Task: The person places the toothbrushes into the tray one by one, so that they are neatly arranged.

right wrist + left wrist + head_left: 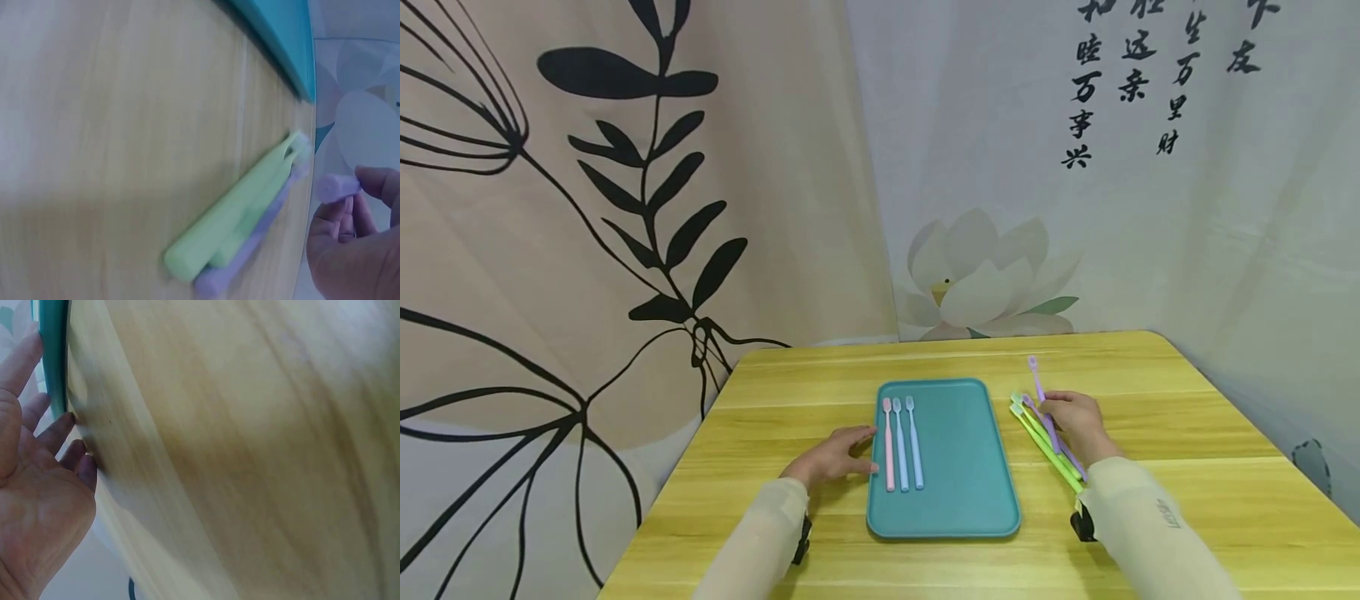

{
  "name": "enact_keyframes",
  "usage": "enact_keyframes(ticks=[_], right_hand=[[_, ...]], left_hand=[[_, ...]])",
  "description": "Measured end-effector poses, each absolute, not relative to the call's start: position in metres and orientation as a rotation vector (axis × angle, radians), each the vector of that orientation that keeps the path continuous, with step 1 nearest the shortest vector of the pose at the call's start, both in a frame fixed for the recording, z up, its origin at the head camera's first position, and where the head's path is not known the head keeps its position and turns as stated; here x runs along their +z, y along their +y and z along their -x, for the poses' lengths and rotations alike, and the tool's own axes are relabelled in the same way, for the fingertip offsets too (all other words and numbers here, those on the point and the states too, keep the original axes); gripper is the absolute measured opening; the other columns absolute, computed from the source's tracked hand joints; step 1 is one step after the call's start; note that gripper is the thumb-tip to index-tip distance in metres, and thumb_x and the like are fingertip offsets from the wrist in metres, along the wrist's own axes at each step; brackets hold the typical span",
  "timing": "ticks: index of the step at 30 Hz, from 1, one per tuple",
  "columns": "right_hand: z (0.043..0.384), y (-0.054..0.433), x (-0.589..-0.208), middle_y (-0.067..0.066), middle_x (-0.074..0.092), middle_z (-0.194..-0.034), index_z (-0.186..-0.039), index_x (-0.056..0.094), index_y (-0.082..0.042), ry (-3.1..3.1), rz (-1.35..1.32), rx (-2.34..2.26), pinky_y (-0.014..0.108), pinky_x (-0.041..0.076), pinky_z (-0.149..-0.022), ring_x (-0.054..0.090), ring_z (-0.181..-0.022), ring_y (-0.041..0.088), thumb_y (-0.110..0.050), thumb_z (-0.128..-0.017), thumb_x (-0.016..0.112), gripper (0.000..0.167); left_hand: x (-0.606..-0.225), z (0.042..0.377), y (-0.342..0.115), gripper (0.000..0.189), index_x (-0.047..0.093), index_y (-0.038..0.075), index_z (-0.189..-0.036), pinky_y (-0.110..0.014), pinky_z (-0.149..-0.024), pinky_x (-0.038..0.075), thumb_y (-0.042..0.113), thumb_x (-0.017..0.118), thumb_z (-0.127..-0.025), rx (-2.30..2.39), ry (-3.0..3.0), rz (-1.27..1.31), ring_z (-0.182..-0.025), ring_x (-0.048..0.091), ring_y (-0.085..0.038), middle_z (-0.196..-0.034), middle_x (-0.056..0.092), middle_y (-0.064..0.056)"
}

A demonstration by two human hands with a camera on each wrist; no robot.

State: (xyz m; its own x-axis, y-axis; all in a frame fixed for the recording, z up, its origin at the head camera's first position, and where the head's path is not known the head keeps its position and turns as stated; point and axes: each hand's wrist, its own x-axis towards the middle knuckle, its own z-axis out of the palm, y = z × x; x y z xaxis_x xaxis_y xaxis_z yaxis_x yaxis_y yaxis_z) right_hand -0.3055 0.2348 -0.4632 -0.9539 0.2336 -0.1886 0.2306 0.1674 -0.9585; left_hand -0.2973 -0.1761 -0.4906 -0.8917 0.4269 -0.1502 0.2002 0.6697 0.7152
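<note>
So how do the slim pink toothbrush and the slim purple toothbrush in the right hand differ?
The pink toothbrush lies on the teal rectangular tray; the purple toothbrush is held by the right hand, off the tray. The pink one shows whole in the head view; the purple one is partly covered. Both have small heads and slim handles.

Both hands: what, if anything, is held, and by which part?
The right hand pinches a purple toothbrush by its handle, near mid-length. The left hand, at the edge of the tray, grips nothing.
</note>
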Motion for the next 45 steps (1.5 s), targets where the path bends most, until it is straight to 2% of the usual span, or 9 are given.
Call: enact_keyframes(ticks=[4,7,14,30,33,40,45], right_hand=[[0.309,0.226,-0.466,0.029,0.055,-0.13,-0.135,0.051,0.012,-2.395,0.445,1.989,0.025,0.053,-0.073,0.058,-0.108,0.03,-0.005,-0.095,0.06,0.045],[0.31,0.219,-0.466,0.029,0.056,-0.128,-0.134,0.052,0.012,-2.388,0.417,1.993,0.025,0.053,-0.072,0.059,-0.106,0.03,-0.005,-0.095,0.06,0.043],[0.305,0.201,-0.466,0.027,0.06,-0.119,-0.127,0.058,0.012,-2.411,0.36,1.907,0.027,0.054,-0.072,0.061,-0.099,0.029,-0.003,-0.092,0.061,0.038],[0.303,0.172,-0.466,0.018,0.064,-0.102,-0.119,0.062,0.009,-2.328,0.455,1.97,0.027,0.052,-0.067,0.058,-0.083,0.02,0.0,-0.087,0.063,0.033],[0.302,0.168,-0.466,0.019,0.064,-0.104,-0.12,0.062,0.009,-2.335,0.446,1.973,0.029,0.053,-0.069,0.059,-0.085,0.022,-0.001,-0.088,0.062,0.033],[0.306,0.156,-0.473,0.018,0.065,-0.1,-0.116,0.063,0.01,-2.358,0.432,1.92,0.024,0.051,-0.064,0.059,-0.079,0.019,-0.001,-0.086,0.064,0.032],[0.306,0.147,-0.473,0.02,0.064,-0.109,-0.118,0.065,0.007,-2.394,0.453,1.882,0.029,0.052,-0.073,0.059,-0.09,0.025,-0.003,-0.085,0.065,0.035]], left_hand=[[-0.49,0.297,-0.176,0.076,0.039,0.008,-0.153,-0.055,-0.116,0.024,0.025,0.076,-0.089,1.061,2.578,-0.493,-0.145,0.025,-0.039,-0.157,0.032,-0.017],[-0.491,0.297,-0.176,0.076,0.039,0.009,-0.153,-0.056,-0.116,0.025,0.026,0.076,-0.089,1.063,2.575,-0.48,-0.145,0.024,-0.039,-0.158,0.031,-0.017],[-0.493,0.298,-0.177,0.076,0.039,0.01,-0.153,-0.054,-0.116,0.026,0.026,0.076,-0.089,1.067,2.569,-0.472,-0.145,0.025,-0.038,-0.158,0.031,-0.016],[-0.495,0.297,-0.178,0.076,0.038,0.011,-0.153,-0.054,-0.113,0.031,0.026,0.076,-0.089,1.117,2.538,-0.46,-0.145,0.027,-0.038,-0.159,0.031,-0.015],[-0.495,0.299,-0.178,0.076,0.039,0.011,-0.153,-0.054,-0.114,0.029,0.026,0.077,-0.089,1.118,2.539,-0.456,-0.145,0.027,-0.038,-0.158,0.031,-0.015],[-0.496,0.3,-0.178,0.076,0.04,0.011,-0.153,-0.054,-0.115,0.028,0.026,0.077,-0.088,1.112,2.545,-0.461,-0.145,0.027,-0.037,-0.158,0.032,-0.015],[-0.497,0.301,-0.178,0.076,0.039,0.01,-0.153,-0.053,-0.115,0.028,0.026,0.077,-0.089,1.106,2.545,-0.472,-0.145,0.027,-0.037,-0.158,0.032,-0.015]])
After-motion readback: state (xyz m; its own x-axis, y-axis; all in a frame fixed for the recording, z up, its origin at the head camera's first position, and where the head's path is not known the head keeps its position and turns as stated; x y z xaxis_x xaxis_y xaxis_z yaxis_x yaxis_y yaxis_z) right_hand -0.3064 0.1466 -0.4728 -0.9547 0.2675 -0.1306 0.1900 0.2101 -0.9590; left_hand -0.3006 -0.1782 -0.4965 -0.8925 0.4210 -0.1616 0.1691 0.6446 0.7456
